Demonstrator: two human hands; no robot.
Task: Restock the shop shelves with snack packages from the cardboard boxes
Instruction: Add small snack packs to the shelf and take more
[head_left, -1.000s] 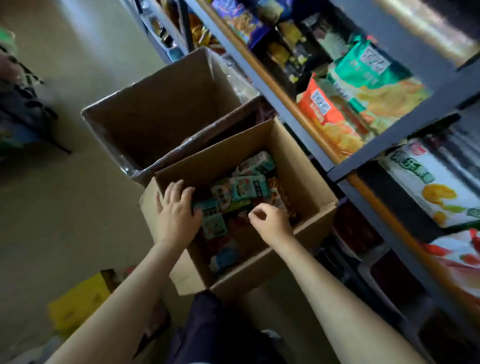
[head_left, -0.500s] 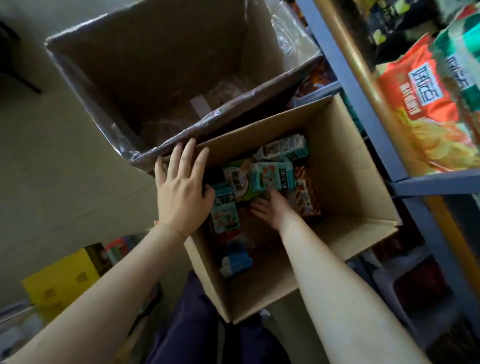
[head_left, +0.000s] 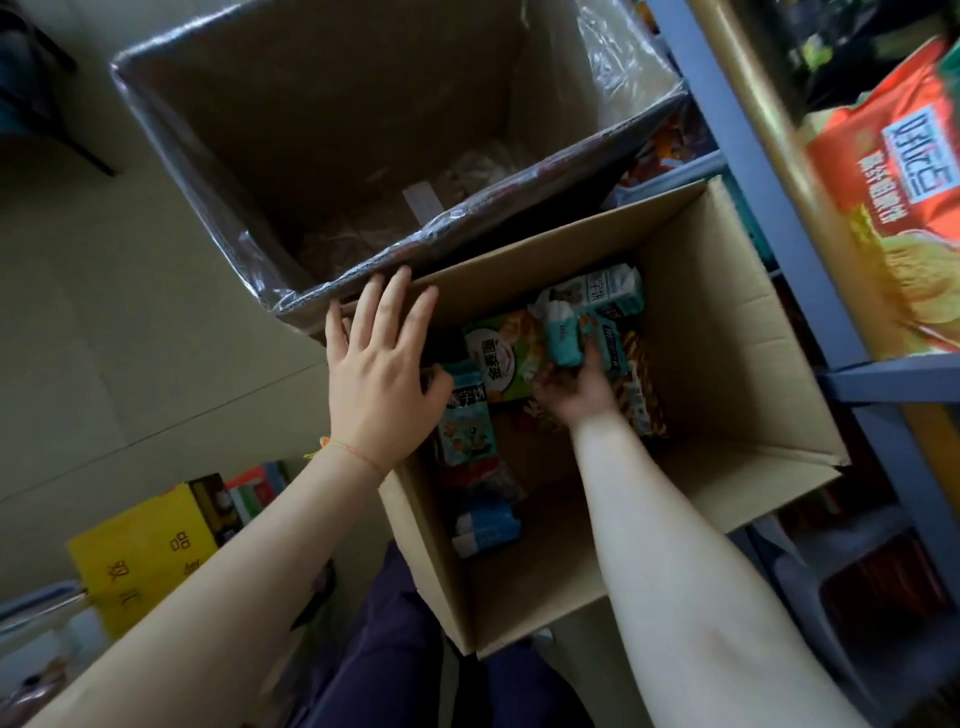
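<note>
An open cardboard box (head_left: 727, 374) stands on the floor in front of me, with several snack packages lying at its bottom. My left hand (head_left: 382, 366) rests flat on the box's left rim, fingers spread. My right hand (head_left: 574, 382) is deep inside the box, fingers closed around a small teal snack package (head_left: 563, 338) and lifting its end. A green-and-white package (head_left: 493, 358) lies just left of it, another teal pack (head_left: 465, 426) below my left hand, and a blue-and-white one (head_left: 485, 525) nearer me.
A larger cardboard box (head_left: 208, 156) lined with clear plastic stands behind, touching the first. A blue metal shelf unit (head_left: 769, 197) runs along the right, holding an orange chip bag (head_left: 893, 218). A yellow box (head_left: 140, 551) lies on the floor at lower left.
The camera has leaned closer over the box. My right hand went from the box's near edge down to the bottom and closed on the teal package. My left hand stays on the rim.
</note>
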